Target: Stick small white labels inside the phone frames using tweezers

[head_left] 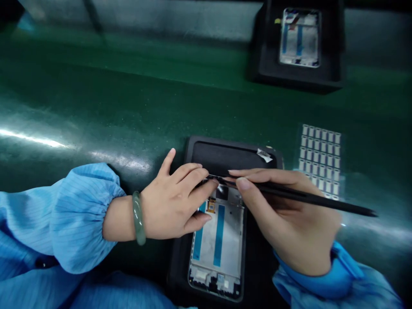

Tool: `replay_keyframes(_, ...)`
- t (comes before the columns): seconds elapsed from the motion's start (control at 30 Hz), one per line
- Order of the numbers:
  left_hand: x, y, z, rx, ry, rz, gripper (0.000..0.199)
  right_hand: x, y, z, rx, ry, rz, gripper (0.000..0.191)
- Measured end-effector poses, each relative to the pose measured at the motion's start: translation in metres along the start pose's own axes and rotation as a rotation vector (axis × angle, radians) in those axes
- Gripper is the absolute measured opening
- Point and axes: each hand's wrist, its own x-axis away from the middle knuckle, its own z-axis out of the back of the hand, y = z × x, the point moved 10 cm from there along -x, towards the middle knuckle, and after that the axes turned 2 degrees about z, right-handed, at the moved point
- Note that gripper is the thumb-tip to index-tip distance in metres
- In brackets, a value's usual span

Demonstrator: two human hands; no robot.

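Observation:
A phone mid-frame (231,253) with two blue strips and a small gold flex connector (211,205) lies in a black fixture (231,156). My left hand (177,197) rests over its upper left part, fingers stretched out and the little finger raised apart. The index fingertip touches down near the phone's top edge. My right hand (289,214) grips black tweezers (286,192), their tips reaching the top edge beside my left fingertips. What lies right at the tips is too small and partly covered to make out.
To the right lies a sheet of small pale rectangular stickers (320,156). At the back right, a second black fixture (299,77) carries another phone mid-frame (307,43). A scrap of silvery film (264,155) sits on the near fixture's upper edge. The green mat (128,98) covers the bench.

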Motion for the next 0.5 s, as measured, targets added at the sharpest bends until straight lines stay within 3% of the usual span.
replay_keyframes(0.5, 0.0004, -0.0006, -0.0002, -0.02, 0.004, -0.003, 0.047, 0.0014, -0.0055, -0.0054, 0.163, -0.042, 0.098, 0.012)
